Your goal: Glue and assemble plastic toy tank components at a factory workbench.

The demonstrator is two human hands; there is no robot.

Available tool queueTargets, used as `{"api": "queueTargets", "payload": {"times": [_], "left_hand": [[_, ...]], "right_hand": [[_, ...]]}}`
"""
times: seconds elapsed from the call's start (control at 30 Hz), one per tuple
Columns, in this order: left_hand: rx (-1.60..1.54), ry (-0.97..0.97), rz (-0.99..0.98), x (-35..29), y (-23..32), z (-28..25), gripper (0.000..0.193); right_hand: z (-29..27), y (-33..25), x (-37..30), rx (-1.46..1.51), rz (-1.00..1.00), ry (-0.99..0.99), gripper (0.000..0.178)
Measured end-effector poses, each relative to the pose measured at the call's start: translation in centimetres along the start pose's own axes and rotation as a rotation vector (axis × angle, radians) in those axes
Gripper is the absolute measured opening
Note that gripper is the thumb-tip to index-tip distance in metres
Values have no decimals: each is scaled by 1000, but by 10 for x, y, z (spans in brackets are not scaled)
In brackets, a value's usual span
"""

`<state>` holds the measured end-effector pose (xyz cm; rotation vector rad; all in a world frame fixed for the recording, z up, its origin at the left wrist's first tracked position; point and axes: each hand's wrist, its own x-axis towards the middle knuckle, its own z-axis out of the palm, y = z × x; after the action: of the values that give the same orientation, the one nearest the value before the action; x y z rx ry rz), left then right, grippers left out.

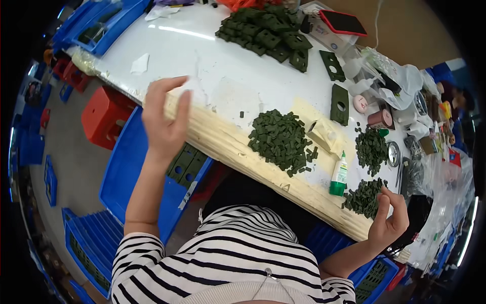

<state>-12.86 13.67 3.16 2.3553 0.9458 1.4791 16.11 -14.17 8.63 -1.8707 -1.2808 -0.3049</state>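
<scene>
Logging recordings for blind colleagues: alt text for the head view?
Open left hand at the near edge of a white table; right hand by a small pile of dark-green pieces. Between them are a larger pile and a green-and-white bottle.

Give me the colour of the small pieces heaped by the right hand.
The small pieces are dark green; head view.

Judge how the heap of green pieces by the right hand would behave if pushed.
The green pieces would probably scatter, since they look loosely heaped. Each is likely light, being tiny, and unlikely to roll, given its flat shape.
</scene>
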Motion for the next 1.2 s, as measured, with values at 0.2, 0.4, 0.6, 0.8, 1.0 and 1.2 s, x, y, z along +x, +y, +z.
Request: {"api": "queueTargets", "payload": {"times": [0.2,0.4,0.6,0.8,1.0,1.2], "left_hand": [[-171,-372,473,101,48,154,14],[415,-681,857,133,52,270,12],[171,-435,1014,130,51,249,6],[-629,-374,585,60,86,134,18],[-1334,-558,-371,-14,105,91,16],[-1613,-655,-533,-37,119,95,20]], "right_hand": [[0,-27,-5,-43,-8,-9,13],[0,-24,-8,-51,38,23,12],[9,-6,7,79,73,-56,12],[52,-1,29,898,368,-324,44],[72,-20,36,1344,530,-359,50],[60,-11,25,1253,618,-363,34]]}}
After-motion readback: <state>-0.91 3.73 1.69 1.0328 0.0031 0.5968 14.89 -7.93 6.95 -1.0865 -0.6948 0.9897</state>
